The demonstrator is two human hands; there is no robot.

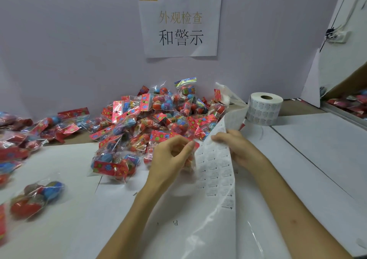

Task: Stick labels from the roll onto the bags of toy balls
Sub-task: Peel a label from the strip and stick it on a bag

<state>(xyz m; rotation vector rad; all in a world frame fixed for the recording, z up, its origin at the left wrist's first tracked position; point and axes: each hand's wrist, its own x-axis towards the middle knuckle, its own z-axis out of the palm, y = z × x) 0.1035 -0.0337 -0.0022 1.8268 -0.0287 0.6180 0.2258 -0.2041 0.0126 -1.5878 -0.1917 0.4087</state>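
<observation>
A white label roll (265,108) stands at the back right of the table. Its backing strip (216,171) runs down toward me, printed with several rows of small labels. My right hand (236,147) pinches the strip's upper part from behind. My left hand (170,159) grips a clear bag of toy balls (187,162) with a red header card, right beside the strip's left edge. A big heap of the same bags (158,115) lies behind my hands against the wall.
More bags (29,199) lie scattered at the left, several blurred. White paper sheets (317,143) cover the table. A printed sign (179,24) hangs on the back wall. A box with more bags (349,102) sits at the far right.
</observation>
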